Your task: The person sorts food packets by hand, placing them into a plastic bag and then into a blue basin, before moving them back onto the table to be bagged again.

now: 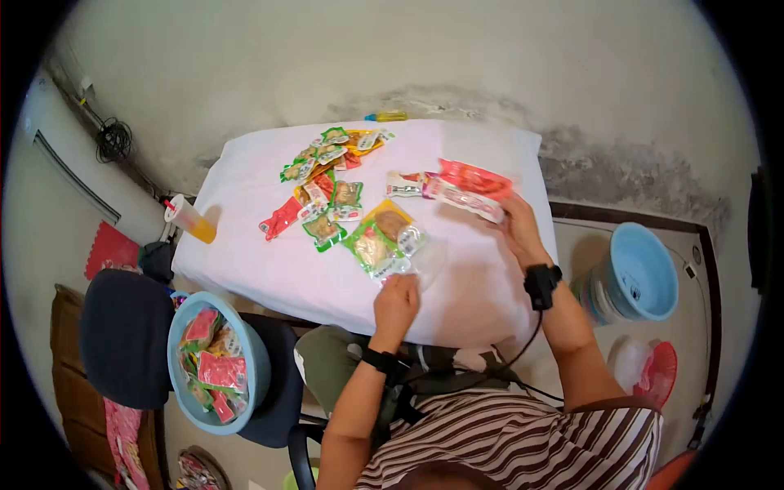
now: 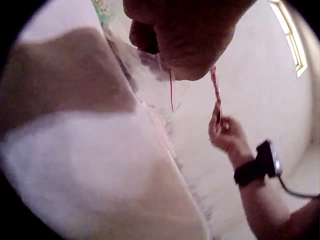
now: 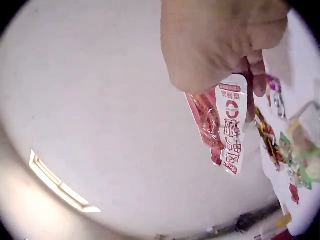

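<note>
In the head view the right hand [image 1: 523, 233] grips a red and white snack packet [image 1: 474, 188] by its end, raised over the table's right side; the right wrist view shows the packet [image 3: 230, 127] hanging under the hand [image 3: 220, 40]. The left hand [image 1: 397, 306], fingers curled, pinches the lower edge of a clear plastic bag [image 1: 429, 263] near the front of the table. Green and yellow packets [image 1: 377, 245] lie in or against that bag; which one cannot be told. A white and purple packet [image 1: 404, 184] lies left of the red one.
Many packets [image 1: 327, 153] lie in a loose pile at the table's [image 1: 253, 180] back left. A cup with yellow drink [image 1: 196, 224] stands at the left edge. One blue basin [image 1: 260, 367] holds packets on a chair; another blue basin [image 1: 661, 273] is at the right.
</note>
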### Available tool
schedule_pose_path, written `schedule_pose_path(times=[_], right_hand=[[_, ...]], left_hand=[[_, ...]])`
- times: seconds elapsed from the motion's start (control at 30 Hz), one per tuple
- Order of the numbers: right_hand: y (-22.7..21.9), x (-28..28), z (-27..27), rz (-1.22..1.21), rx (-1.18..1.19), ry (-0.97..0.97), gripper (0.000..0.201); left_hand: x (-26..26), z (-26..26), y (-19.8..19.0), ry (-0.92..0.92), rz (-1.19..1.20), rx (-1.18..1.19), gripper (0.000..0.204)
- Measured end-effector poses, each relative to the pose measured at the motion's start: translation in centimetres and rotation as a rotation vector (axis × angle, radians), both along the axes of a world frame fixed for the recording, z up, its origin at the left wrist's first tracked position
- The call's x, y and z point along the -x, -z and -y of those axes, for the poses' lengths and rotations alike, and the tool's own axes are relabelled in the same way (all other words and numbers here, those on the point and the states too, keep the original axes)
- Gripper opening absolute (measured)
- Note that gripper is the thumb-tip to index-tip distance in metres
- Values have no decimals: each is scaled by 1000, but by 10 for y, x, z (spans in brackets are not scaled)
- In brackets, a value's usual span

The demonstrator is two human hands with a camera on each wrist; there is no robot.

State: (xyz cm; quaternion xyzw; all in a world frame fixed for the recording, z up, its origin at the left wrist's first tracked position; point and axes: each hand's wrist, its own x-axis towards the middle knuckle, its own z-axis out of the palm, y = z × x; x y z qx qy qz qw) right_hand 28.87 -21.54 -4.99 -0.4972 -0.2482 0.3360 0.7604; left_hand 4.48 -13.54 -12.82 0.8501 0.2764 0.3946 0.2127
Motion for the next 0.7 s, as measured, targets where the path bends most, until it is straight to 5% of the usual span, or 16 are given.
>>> schedule_pose_path(times=[0.17, 0.37, 0.5, 0.7], right_hand=[[67, -10, 78, -208, 54, 132, 27], [112, -1, 97, -96, 271, 95, 26], [79, 7, 99, 65, 399, -7, 28], [72, 13, 105, -138, 123, -55, 34]], left_hand=[[2, -40, -18, -46, 191, 485, 16], [-4, -49, -53, -97, 150, 262, 21], [-4, -38, -68, -62, 48, 151, 17], [5, -7, -41, -56, -29, 14, 18]])
